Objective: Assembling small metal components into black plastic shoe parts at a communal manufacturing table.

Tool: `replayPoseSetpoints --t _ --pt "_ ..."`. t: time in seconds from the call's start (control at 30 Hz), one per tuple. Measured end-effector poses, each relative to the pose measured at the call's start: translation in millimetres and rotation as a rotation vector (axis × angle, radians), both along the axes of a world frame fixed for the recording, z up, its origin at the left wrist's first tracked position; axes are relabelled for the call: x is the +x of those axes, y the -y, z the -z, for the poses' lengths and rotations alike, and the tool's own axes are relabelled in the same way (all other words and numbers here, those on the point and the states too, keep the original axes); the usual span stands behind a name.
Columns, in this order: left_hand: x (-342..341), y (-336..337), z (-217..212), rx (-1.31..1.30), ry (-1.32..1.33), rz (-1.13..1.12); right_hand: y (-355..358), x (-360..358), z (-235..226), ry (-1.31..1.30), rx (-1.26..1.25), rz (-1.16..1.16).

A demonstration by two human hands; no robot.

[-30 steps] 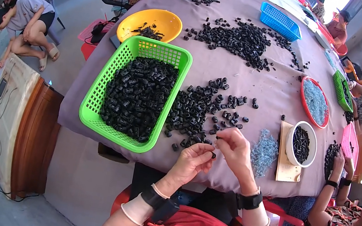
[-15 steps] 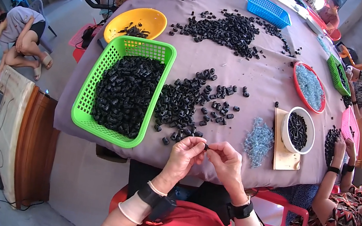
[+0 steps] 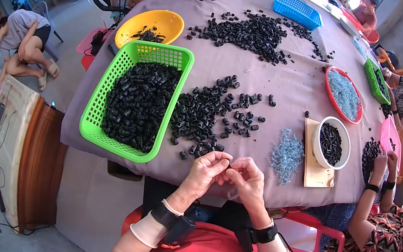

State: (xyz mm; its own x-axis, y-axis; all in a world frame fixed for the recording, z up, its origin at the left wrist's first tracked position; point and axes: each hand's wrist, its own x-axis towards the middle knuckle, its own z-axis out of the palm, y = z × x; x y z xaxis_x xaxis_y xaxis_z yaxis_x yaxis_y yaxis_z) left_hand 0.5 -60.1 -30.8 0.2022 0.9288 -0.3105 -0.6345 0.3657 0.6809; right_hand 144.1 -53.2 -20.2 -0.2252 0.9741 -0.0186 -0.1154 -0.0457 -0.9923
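Observation:
My left hand point(image 3: 206, 172) pinches a small black plastic part point(image 3: 228, 165) just over the table's near edge. The fingertips of my right hand point(image 3: 247, 179) are pressed together against the same part, mostly covering it. Beyond my hands lies a loose heap of short black plastic caps point(image 3: 197, 117). A green basket point(image 3: 88, 113) full of similar black pieces stands to the left of the heap. Off to the right, a small pile of clear bluish pieces point(image 3: 287, 155) lies beside a wooden board point(image 3: 313, 176), on which a white bowl point(image 3: 347, 149) holds slim black pieces.
A yellow bowl point(image 3: 170, 23), a blue basket point(image 3: 288, 8) and a red tray point(image 3: 329, 93) of clear pieces stand farther off. A larger black heap point(image 3: 248, 33) lies mid-table. Co-workers sit at the right and far left; a person's hands point(image 3: 384, 163) work near a pink basket point(image 3: 390, 136).
My fingers have closed further over the small part, and my right fingertips have turned slightly inward. The table's contents appear shifted slightly left in the picture.

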Motion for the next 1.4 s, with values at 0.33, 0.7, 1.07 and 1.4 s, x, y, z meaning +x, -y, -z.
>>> replayPoseSetpoints --t 0.33,0.7,1.07,1.4 --pt "4 2 3 -0.002 0.044 -0.049 -1 -12 -20 0.077 -0.032 -0.071" --pt "6 2 4 -0.053 0.211 0.024 -3 6 -9 0.177 0.007 -0.154" --pt "13 3 0 -0.049 0.175 0.039 -4 7 4 0.176 0.036 -0.073" --pt "-44 -13 -64 0.214 -0.168 -0.407 3 21 -1 0.043 -0.145 0.02"
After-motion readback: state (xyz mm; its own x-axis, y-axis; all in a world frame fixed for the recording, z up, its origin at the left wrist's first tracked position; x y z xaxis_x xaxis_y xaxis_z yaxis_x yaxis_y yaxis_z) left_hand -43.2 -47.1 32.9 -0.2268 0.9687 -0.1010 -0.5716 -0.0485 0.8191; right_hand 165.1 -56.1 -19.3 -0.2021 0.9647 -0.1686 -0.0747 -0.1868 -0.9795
